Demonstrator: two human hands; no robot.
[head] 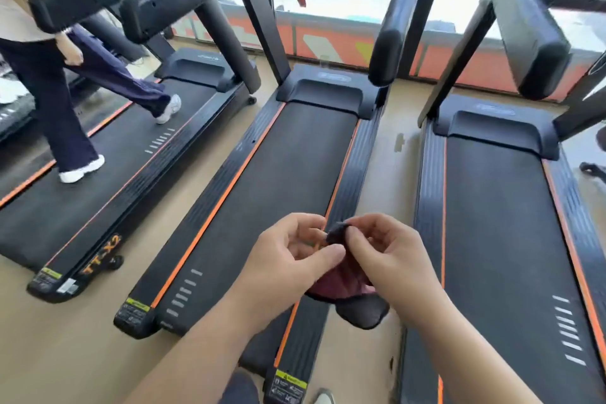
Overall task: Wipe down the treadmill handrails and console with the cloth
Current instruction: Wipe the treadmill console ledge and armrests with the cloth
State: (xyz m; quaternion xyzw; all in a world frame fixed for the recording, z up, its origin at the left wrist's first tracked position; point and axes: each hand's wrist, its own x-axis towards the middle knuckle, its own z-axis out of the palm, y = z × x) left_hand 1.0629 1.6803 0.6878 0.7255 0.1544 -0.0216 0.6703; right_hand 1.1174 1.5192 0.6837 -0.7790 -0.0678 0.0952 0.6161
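A dark maroon cloth (347,289) hangs between my two hands above the rear of the middle treadmill (272,194). My left hand (288,259) pinches it from the left with thumb and curled fingers. My right hand (390,256) pinches its upper corner with fingertips. The treadmill's right handrail (393,26) slopes up to the top of the view, and its left handrail (154,0) stands at the upper left. The console is mostly cut off at the top edge.
A person in dark trousers and white shoes (82,171) walks on the left treadmill (108,180). Another treadmill (505,223) stands on the right. Tan floor strips (387,171) run between the machines. Windows with an orange band line the far wall.
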